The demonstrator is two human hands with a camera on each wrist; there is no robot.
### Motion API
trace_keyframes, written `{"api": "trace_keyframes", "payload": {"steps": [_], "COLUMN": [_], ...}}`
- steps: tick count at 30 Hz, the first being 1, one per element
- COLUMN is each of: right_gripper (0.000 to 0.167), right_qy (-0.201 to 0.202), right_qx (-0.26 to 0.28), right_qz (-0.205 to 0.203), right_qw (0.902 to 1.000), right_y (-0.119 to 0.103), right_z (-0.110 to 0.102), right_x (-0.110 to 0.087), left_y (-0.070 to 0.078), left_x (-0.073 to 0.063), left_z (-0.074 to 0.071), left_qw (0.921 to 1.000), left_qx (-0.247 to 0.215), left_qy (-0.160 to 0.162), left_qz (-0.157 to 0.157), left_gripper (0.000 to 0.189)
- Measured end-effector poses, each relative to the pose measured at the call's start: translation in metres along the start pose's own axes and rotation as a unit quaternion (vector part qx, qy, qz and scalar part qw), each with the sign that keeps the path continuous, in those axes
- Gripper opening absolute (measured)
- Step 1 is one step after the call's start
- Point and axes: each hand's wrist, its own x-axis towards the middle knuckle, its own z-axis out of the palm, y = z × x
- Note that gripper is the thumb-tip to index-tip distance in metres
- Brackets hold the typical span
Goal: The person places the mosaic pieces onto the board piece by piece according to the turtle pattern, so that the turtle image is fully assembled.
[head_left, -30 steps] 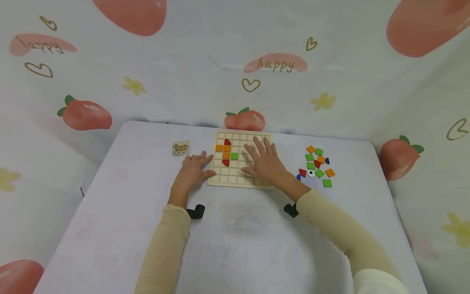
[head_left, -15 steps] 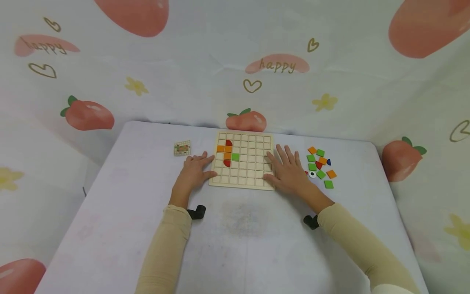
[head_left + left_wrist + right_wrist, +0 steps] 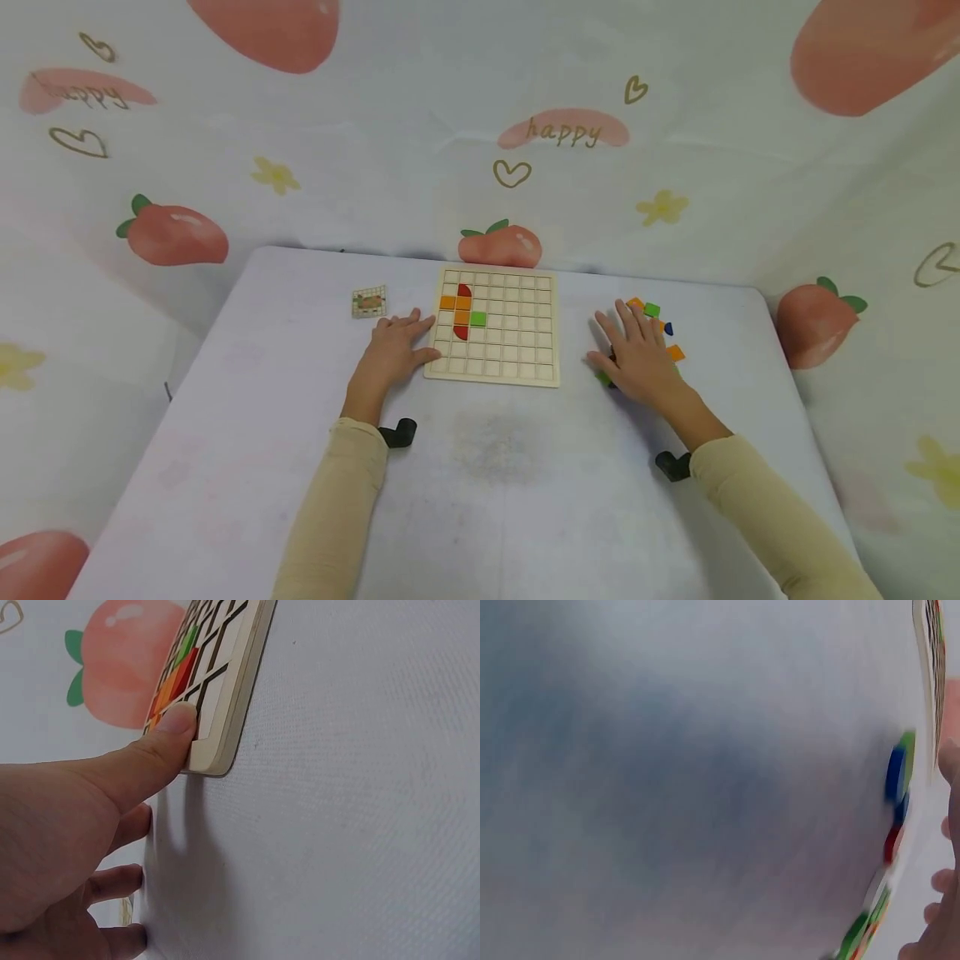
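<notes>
A wooden grid board point(image 3: 517, 337) lies at the table's back middle. Set in its left cells are orange squares point(image 3: 462, 310), a green square point(image 3: 477, 319) and red rounded pieces point(image 3: 464, 291). My left hand point(image 3: 392, 348) rests at the board's left edge, fingers spread; in the left wrist view its thumb presses on the board's corner point(image 3: 206, 754). Over the loose pieces to the right hovers my right hand point(image 3: 641, 360), fingers extended and hiding several of them. An orange square point(image 3: 676, 352), a green square point(image 3: 652, 309) and a blue piece point(image 3: 669, 329) show around it.
Left of the board lies a small pattern card point(image 3: 369, 302) with a printed grid. Behind the table point(image 3: 487, 500) hangs a cloth with strawberries. Black wrist mounts point(image 3: 399, 432) stick out inward from both sleeves.
My right hand has moved right, from over the board to over the loose pieces, uncovering the board's right cells. My left hand has stayed at the board's edge.
</notes>
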Motion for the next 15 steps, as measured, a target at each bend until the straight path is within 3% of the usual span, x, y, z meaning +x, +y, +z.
{"api": "trace_keyframes", "payload": {"steps": [6, 15], "right_gripper": [0.068, 0.053], "right_qy": [0.008, 0.049], "right_qx": [0.032, 0.02], "right_qz": [0.006, -0.024], "right_qw": [0.9994, 0.9983], "right_y": [0.022, 0.042], "right_z": [-0.003, 0.005], "right_x": [-0.011, -0.016], "left_y": [-0.003, -0.001], "left_x": [-0.001, 0.001], "left_z": [0.001, 0.001], "left_qw": [1.0, 1.0], "left_qx": [-0.002, -0.003], "left_qy": [0.0, 0.001], "left_qz": [-0.003, 0.003], "left_gripper": [0.075, 0.075]}}
